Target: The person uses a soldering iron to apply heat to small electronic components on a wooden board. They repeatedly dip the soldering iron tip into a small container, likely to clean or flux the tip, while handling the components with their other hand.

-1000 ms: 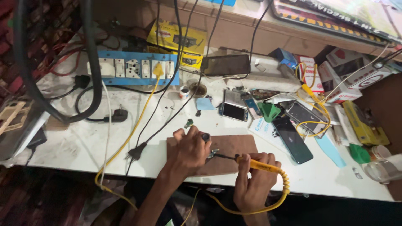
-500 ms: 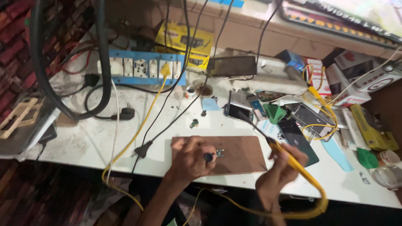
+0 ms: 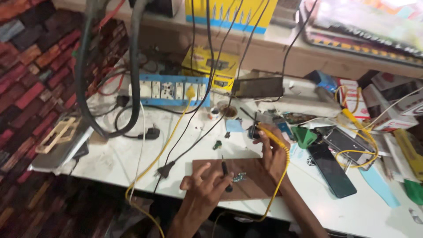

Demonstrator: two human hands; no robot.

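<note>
Left hand (image 3: 207, 187) pins a small screwdriver (image 3: 225, 174) upright on the brown board (image 3: 255, 178); right hand (image 3: 271, 152) closed round the yellow-handled iron (image 3: 269, 132); keep both wrists braced on the table (image 3: 114, 154).

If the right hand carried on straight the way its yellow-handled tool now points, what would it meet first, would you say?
Probably the small round tin: the right hand aims the yellow-handled tool up-left toward it, though depth is unclear.

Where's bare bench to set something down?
Bare white top left of the brown board, between the blue socket strip and the front edge, crossed only by cables. Right of the black phone it is crowded with boxes and phones.
</note>
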